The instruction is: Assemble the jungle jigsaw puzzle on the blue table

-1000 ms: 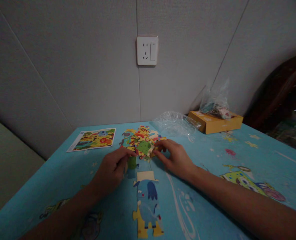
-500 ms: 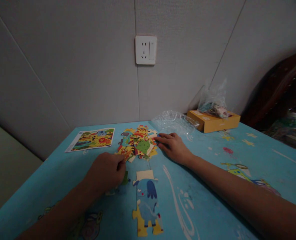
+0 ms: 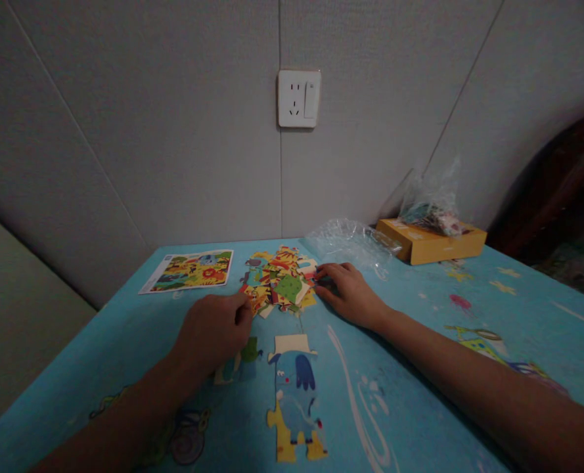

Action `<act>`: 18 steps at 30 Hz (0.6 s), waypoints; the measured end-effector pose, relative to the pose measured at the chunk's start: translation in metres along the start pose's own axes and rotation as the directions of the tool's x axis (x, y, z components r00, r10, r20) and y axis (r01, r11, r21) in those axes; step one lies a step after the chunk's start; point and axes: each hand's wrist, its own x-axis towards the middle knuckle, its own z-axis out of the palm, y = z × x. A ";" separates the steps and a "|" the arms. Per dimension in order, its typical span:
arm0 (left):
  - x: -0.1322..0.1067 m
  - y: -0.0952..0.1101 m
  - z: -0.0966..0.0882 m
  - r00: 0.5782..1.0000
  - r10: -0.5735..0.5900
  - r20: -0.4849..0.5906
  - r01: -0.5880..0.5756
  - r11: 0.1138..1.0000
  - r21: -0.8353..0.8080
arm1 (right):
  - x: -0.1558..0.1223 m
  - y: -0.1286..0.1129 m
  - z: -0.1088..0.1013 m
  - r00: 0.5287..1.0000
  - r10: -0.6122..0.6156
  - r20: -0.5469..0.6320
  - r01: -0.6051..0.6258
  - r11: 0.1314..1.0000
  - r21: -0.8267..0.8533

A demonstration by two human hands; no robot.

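Note:
A heap of loose jigsaw puzzle pieces (image 3: 288,287) lies between my hands on the blue table. My left hand (image 3: 217,328) is curled closed at the heap's left front edge. Its fingertips are hidden behind the hand, so what they hold cannot be seen. My right hand (image 3: 345,292) rests at the heap's right side, fingers stretched out and thumb apart, touching a pale and red piece (image 3: 307,270). Nearer to me lies a joined strip of puzzle pieces with a blue elephant (image 3: 294,397). Left of it, a green and blue patch (image 3: 249,350) shows partly behind my left hand.
A printed picture card (image 3: 190,270) lies at the back left. Clear plastic wrap (image 3: 348,240) sits behind my right hand. An orange-yellow box (image 3: 434,246) with a plastic bag (image 3: 432,210) on top stands at the back right. The wall with a socket (image 3: 299,98) bounds the table (image 3: 420,407).
The view has shifted slightly, so everything sits a little further right. My right thumb has drawn apart from the fingers somewhat. My left hand stays closed at the heap.

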 end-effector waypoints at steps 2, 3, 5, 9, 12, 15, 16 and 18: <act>0.001 -0.001 0.003 0.999 -0.028 -0.043 0.027 0.999 -0.019 | 0.000 0.000 0.000 1.000 -0.013 -0.012 0.012 1.000 -0.027; 0.002 -0.003 0.005 0.997 -0.028 -0.069 0.025 0.999 -0.047 | 0.000 0.000 0.000 1.000 -0.015 -0.018 0.015 0.999 -0.041; 0.004 -0.005 0.011 0.991 0.017 -0.133 -0.034 0.991 -0.127 | 0.001 0.000 -0.001 1.000 -0.007 -0.023 0.006 0.998 -0.055; 0.009 -0.013 0.025 0.965 0.143 -0.222 -0.194 0.954 -0.230 | 0.002 -0.001 -0.002 0.999 0.050 -0.009 -0.051 0.998 -0.028; 0.012 -0.017 0.032 0.965 0.160 -0.207 -0.213 0.939 -0.269 | 0.002 -0.004 -0.007 0.996 0.091 0.000 -0.091 0.996 0.020; 0.014 -0.021 0.034 0.965 0.157 -0.211 -0.216 0.931 -0.295 | -0.002 -0.010 -0.019 0.991 0.118 0.061 -0.121 0.991 0.061; 0.014 -0.022 0.035 0.965 0.155 -0.213 -0.216 0.930 -0.299 | -0.003 -0.011 -0.025 0.988 0.119 0.094 -0.126 0.990 0.069; 0.015 -0.023 0.035 0.964 0.157 -0.213 -0.217 0.929 -0.299 | -0.008 -0.014 -0.039 0.981 0.097 0.170 -0.113 0.990 0.088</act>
